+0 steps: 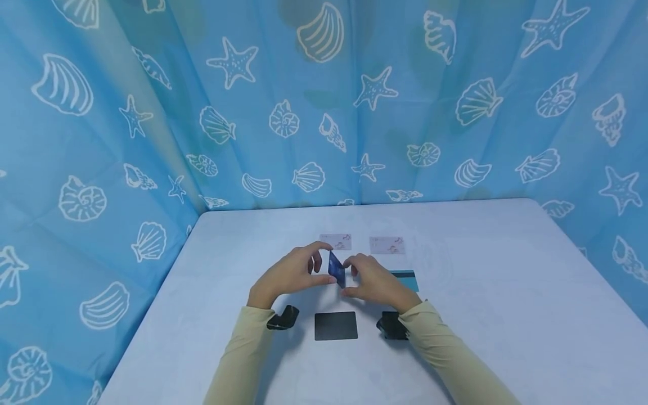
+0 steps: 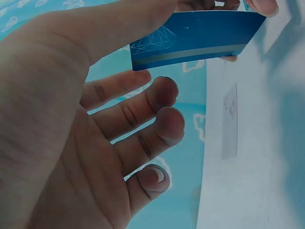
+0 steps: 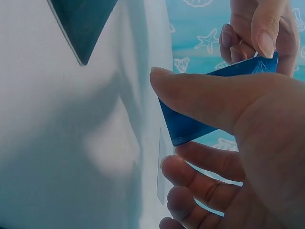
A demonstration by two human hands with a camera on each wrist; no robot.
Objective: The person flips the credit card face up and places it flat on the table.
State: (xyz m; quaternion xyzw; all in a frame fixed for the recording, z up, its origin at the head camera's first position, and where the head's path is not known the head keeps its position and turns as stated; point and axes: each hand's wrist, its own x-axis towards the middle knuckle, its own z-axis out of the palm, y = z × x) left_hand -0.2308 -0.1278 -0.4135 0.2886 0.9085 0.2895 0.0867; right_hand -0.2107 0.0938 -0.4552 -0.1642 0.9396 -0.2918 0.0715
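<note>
Between my two hands a blue card (image 1: 336, 270) is held up above the table, tilted on edge. A pale stripe runs along the face of the card (image 2: 195, 36) seen in the left wrist view. My left hand (image 1: 293, 273) pinches its left end between thumb and index finger, the other fingers spread loosely below. At the opposite end my right hand (image 1: 377, 281) pinches the card (image 3: 188, 126) with thumb and fingers, its thumb covering part of it in the right wrist view.
Two pale printed cards (image 1: 336, 242) (image 1: 387, 245) lie behind the hands. A teal card (image 1: 407, 281) with a dark stripe is partly hidden by the right hand. Nearer lies a dark grey card (image 1: 336, 326). Black devices (image 1: 284, 318) sit at both wrists. A shell-patterned curtain (image 1: 283, 118) borders the white table (image 1: 486, 259).
</note>
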